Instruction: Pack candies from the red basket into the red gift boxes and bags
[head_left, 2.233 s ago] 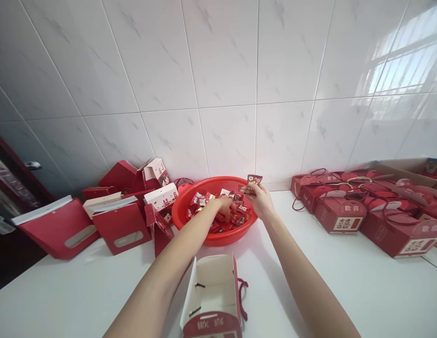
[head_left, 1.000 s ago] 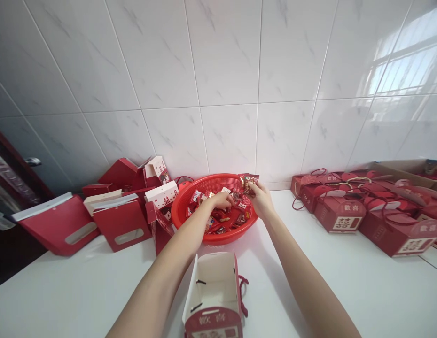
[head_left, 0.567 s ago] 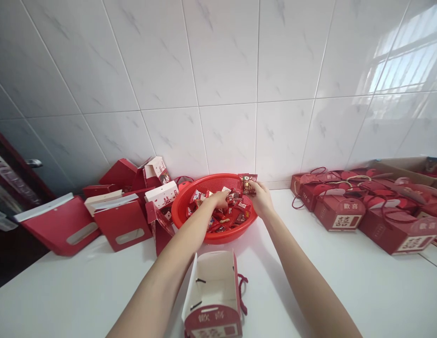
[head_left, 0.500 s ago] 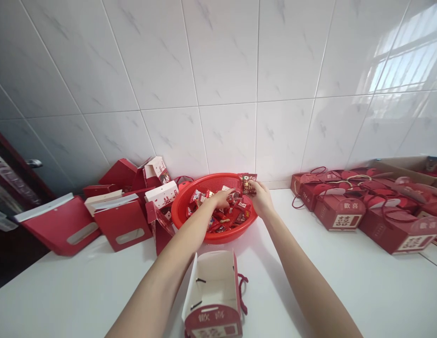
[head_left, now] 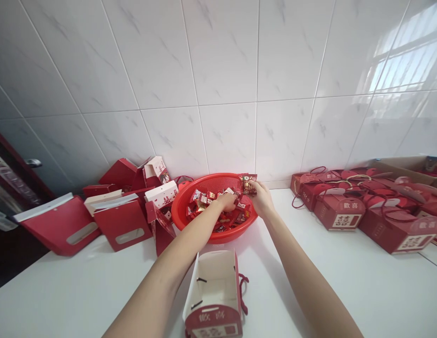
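Observation:
A red plastic basket (head_left: 179,220) of wrapped candies (head_left: 204,199) stands by the wall. Inside it, my left hand (head_left: 227,203) reaches down among the candies with its fingers closed; what they grip, if anything, cannot be made out. At the basket's right rim, my right hand (head_left: 262,199) is closed around dark red candy packets (head_left: 248,184) with gold print, held upright between thumb and fingers. In front of the basket, between my forearms, sits an open red gift box (head_left: 218,277) with a white interior and a dark red cord handle on its right side.
Several open red boxes (head_left: 123,225) and white-flapped cartons (head_left: 162,193) crowd the left of the white table (head_left: 275,291). Closed red gift boxes (head_left: 340,213) with cord handles fill the right side, with a cardboard box (head_left: 401,165) behind. A tiled wall (head_left: 225,136) bounds the back.
My left hand has shifted slightly right within the basket, and some candies around it have moved. My right hand stays at the rim with the packets.

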Motion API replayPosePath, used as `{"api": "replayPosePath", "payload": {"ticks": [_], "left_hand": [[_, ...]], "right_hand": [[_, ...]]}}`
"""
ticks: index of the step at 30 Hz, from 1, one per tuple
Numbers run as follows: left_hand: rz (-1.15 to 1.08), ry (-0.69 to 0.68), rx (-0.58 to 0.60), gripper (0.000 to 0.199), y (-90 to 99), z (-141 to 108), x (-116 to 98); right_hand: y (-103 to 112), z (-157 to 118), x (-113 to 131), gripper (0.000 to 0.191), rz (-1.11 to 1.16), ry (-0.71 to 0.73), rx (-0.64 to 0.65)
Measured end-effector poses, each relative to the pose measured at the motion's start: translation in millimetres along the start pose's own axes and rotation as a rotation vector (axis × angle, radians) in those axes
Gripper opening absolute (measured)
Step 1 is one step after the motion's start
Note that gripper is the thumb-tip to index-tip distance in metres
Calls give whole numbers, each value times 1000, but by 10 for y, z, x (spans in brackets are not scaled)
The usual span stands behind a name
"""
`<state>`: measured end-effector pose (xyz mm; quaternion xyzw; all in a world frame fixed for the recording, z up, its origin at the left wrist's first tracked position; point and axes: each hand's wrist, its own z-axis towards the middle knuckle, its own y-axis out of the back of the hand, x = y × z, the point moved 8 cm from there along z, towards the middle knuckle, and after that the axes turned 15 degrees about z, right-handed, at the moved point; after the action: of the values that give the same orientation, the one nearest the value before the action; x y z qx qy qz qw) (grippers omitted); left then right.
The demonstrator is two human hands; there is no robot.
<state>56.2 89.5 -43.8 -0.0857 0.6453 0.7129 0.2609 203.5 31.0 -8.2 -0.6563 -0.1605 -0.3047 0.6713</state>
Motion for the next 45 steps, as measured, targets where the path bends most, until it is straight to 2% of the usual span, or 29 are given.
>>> {"api": "replayPosePath", "payload": {"ticks": [9, 21, 25, 31, 35, 37, 41, 45], "left_hand": [[68, -7, 42, 33, 1, -67, 32], [-109, -61, -17, 34, 193, 23, -30], [-138, -63, -2, 33, 208, 63, -37], [-110, -58, 94, 30, 96, 98, -70], [35, -54, 370, 29, -228, 69, -137], [94, -53, 467, 30, -349, 50, -162], [98, -64, 490, 29, -402, 39, -209], [122, -87, 495, 34, -360, -14, -216]], "right_hand": [[-12, -21, 16, 18, 8, -3, -8], [-45, -31, 48, 21, 2, 14, 38], [-37, -19, 31, 22, 11, 11, 34], [-25, -16, 17, 19, 24, 3, 17], [-16, -16, 18, 20, 14, -2, 8], [-15, -17, 21, 20, 6, -2, 8], [-20, -23, 27, 20, -2, -3, 12], [-29, -27, 25, 19, 4, -4, 10]]}}
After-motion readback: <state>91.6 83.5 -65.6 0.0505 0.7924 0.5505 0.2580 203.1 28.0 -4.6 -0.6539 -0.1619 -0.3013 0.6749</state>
